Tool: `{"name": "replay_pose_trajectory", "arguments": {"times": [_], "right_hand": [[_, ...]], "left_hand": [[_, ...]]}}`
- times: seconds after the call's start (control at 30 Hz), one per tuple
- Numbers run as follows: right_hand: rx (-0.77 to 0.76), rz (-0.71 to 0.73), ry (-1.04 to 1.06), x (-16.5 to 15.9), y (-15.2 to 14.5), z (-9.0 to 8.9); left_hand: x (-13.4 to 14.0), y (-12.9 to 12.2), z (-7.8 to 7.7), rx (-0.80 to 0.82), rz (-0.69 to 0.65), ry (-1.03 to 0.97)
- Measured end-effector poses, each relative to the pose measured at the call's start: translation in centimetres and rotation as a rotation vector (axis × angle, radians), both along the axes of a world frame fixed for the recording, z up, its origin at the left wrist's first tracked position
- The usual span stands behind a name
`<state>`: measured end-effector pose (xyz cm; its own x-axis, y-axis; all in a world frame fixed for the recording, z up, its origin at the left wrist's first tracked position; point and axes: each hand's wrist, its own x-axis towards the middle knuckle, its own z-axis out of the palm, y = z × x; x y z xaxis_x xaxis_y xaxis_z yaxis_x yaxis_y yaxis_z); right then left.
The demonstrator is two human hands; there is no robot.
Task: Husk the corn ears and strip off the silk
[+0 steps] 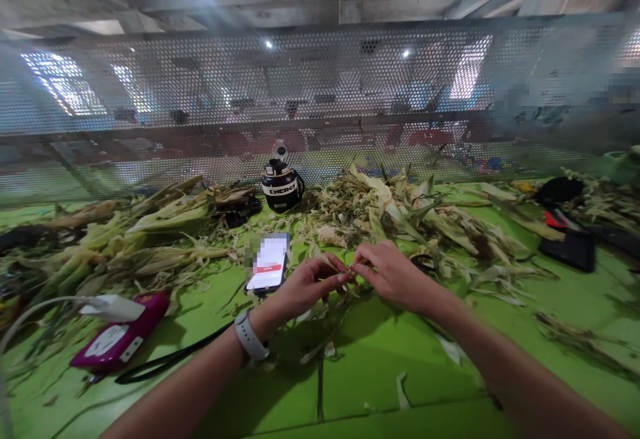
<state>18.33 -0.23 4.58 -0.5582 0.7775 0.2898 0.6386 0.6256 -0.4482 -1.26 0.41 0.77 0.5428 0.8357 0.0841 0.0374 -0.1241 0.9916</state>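
My left hand (313, 284), with a grey watch band (251, 335) on its wrist, is closed in a pinch on a thin pale plant strip (341, 266). Thumb and fingers of my right hand (384, 271) pinch the same small piece, their tips almost touching the left ones. Its exact shape is partly hidden by my fingers. Just behind my hands spreads a heap of dry, yellow-green leaves and husks (395, 209). A lit phone (270, 269) lies left of my left hand.
On the green table (380, 359) lie a purple power bank (125, 342) with a white plug and a second leaf pile (135, 232), left. A black bottle (280, 189) stands behind. A dark device (570, 246) lies right. A perforated metal screen (320, 86) borders the back.
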Motion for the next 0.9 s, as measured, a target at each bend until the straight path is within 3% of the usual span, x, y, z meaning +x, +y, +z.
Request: {"name": "replay_pose_trajectory", "arguments": {"times": [0.13, 0.23, 0.43, 0.57, 0.67, 0.77, 0.9], "right_hand": [[0.128, -0.020, 0.009, -0.5, -0.3, -0.6], [0.137, -0.025, 0.023, -0.6, -0.5, -0.7], [-0.258, 0.033, 0.187, -0.1, -0.8, 0.2], [-0.458, 0.088, 0.118, 0.4, -1.0, 0.9], [-0.546, 0.113, 0.058, 0.6, -1.0, 1.0], [-0.480, 0.133, 0.030, 0.5, -0.8, 0.6], [-0.407, 0.261, 0.024, 0.3, -0.4, 0.2]], "left_hand": [[0.0, 0.1, 0.2, 0.065, 0.076, -0.063], [-0.1, 0.0, 0.5, 0.040, 0.037, -0.105], [-0.5, -0.1, 0.6, 0.009, -0.102, -0.087], [-0.6, -0.3, 0.7, -0.027, -0.203, -0.059], [-0.7, -0.5, 1.0, -0.025, -0.203, -0.017], [-0.7, -0.6, 1.4, -0.068, -0.209, -0.045], [-0.9, -0.6, 1.9, -0.141, -0.252, -0.069]]}}
